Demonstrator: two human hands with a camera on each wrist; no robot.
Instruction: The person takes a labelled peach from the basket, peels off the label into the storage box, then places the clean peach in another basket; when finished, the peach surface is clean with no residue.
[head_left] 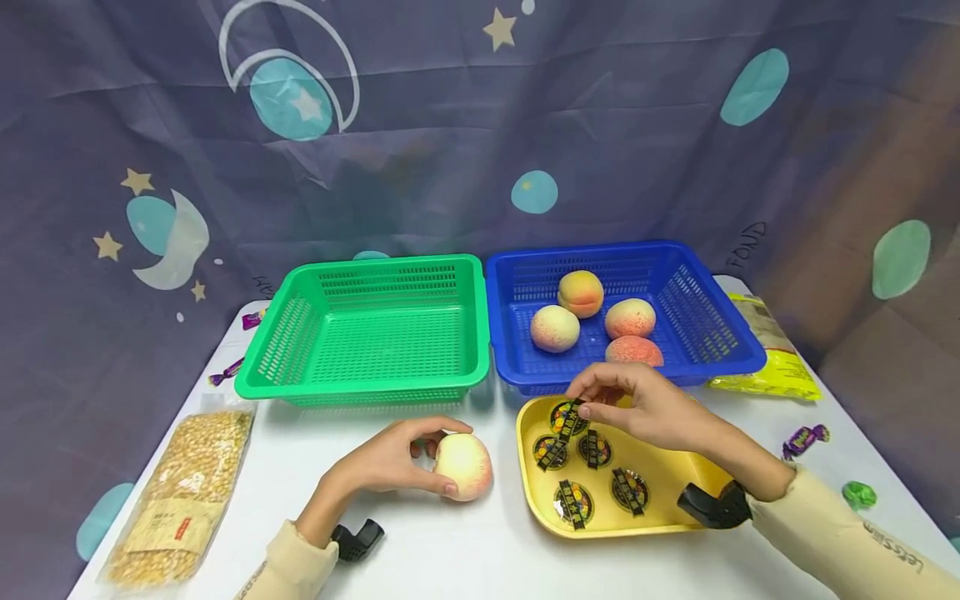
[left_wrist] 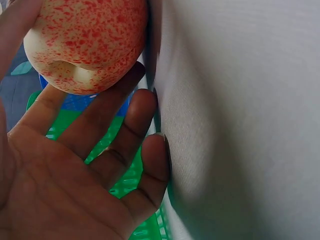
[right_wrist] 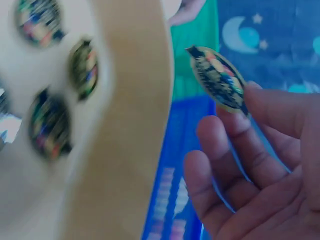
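Note:
A pale peach with a red blush (head_left: 467, 468) is held at the white table by my left hand (head_left: 393, 458), the thumb and fingers around its side. In the left wrist view the peach (left_wrist: 90, 45) shows red speckles and a stem hollow, and the other fingers spread below it. Over the back left of the yellow tray (head_left: 667, 527), my right hand (head_left: 648, 410) pinches a round fruit sticker (right_wrist: 218, 79) with a black band between thumb and fingertips. Several similar stickers (head_left: 574, 504) lie in the tray below.
Behind stand a green basket (head_left: 362, 389) and a blue basket (head_left: 720, 367) with several peaches (head_left: 555, 328). A bag of corn kernels (head_left: 183, 492) lies at left; a yellow packet (head_left: 772, 358), a purple wrapped candy (head_left: 806, 441) and a green candy (head_left: 858, 495) lie at right.

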